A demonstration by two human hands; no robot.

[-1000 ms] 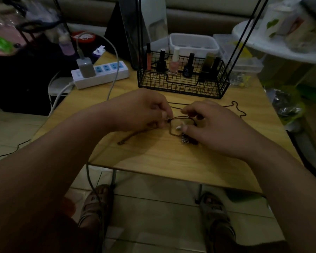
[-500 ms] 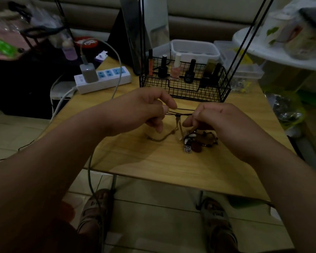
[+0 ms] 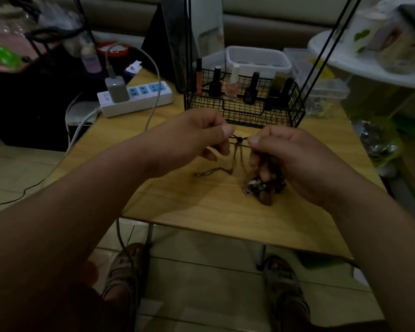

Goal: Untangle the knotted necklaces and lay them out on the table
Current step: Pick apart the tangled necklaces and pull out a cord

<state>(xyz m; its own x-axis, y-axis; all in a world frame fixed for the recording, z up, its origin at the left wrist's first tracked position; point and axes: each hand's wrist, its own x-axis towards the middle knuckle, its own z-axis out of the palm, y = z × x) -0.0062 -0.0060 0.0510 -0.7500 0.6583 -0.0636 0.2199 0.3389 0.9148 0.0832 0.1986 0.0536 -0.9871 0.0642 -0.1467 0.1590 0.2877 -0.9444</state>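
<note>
Head view: our left hand (image 3: 197,137) and right hand (image 3: 295,159) pinch the cord (image 3: 240,140). Pulling apart, we judge, could tighten the knot.

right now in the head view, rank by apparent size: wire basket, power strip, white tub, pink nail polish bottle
1. wire basket
2. power strip, white tub: alike; tub is farther back and partly hidden, so unranked
3. pink nail polish bottle
</note>
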